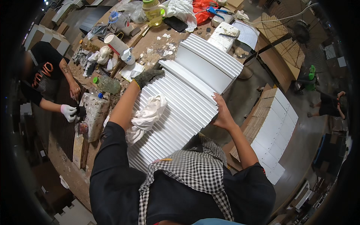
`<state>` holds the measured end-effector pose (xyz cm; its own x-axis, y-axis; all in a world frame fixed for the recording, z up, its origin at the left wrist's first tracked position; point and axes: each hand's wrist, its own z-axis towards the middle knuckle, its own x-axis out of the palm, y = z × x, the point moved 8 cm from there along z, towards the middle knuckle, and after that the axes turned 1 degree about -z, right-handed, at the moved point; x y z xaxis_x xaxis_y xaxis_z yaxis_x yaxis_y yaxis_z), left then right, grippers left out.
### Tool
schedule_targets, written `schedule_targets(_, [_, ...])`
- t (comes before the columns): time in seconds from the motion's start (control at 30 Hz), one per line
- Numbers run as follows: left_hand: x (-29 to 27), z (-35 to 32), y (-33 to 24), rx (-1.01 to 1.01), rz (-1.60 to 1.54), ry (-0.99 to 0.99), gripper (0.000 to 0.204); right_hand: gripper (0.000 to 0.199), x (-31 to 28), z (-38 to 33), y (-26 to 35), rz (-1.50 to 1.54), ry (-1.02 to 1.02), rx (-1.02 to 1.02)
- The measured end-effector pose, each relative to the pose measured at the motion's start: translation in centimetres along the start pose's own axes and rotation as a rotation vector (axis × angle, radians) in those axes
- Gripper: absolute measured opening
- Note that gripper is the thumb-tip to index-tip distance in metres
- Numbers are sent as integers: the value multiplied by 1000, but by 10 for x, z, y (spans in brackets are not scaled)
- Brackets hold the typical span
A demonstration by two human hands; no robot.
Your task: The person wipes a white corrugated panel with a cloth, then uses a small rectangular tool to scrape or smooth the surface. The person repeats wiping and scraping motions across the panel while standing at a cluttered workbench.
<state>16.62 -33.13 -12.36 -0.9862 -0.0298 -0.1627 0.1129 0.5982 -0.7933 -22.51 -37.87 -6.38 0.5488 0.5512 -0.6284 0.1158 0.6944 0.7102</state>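
Many long white slats (168, 108) lie side by side in a sheet in front of me. My left hand (148, 77), in a dark grey glove, closes on the left end of a raised white slat (193, 82). My bare right hand (224, 114) grips the right end of the same row, its fingertips over the edge and the rest partly hidden. Just beyond lies a broad white board (202, 65), with another bundle of white slats (213, 52) past it. A crumpled white cloth (148, 114) rests on the slats beside my left forearm.
The stained worktable (146, 48) bears bottles, a white cup (115, 44), a phone (175, 24) and blue-handled pliers (219, 11). At left a co-worker's white-gloved hand (69, 113) works over dark strips. Stacked white panels (270, 131) and a fan (300, 32) stand right.
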Motion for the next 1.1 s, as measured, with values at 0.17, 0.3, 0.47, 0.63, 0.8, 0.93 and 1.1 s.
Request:
schedule_targets(0.17, [2, -4, -3, -14, -33, -2, 62, 123, 3, -11, -4, 78, 30, 84])
schedule_targets(0.3, [-6, -15, -22, 602, 435, 1, 80, 128, 0, -8, -17, 220, 136, 267])
schedule_targets(0.47, [20, -12, -70, 766, 950, -88, 74, 133, -27, -1, -50, 232, 94, 369])
schedule_targets(0.63, [20, 58, -63, 269, -619, 56, 47, 144, -42, -21, -80, 306, -74, 554])
schedule_targets(0.8, [9, 97, -61, 341, -646, -157, 46, 90, -31, -31, -105, 646, -567, 549])
schedule_targets(0.93, [20, 100, -73, 250, -363, -204, 55, 84, 16, -10, -115, 1077, -745, 621])
schedule_targets(1.1, [-25, 105, -43, 283, -45, -212, 56, 80, 28, 19, -97, 908, -826, 679])
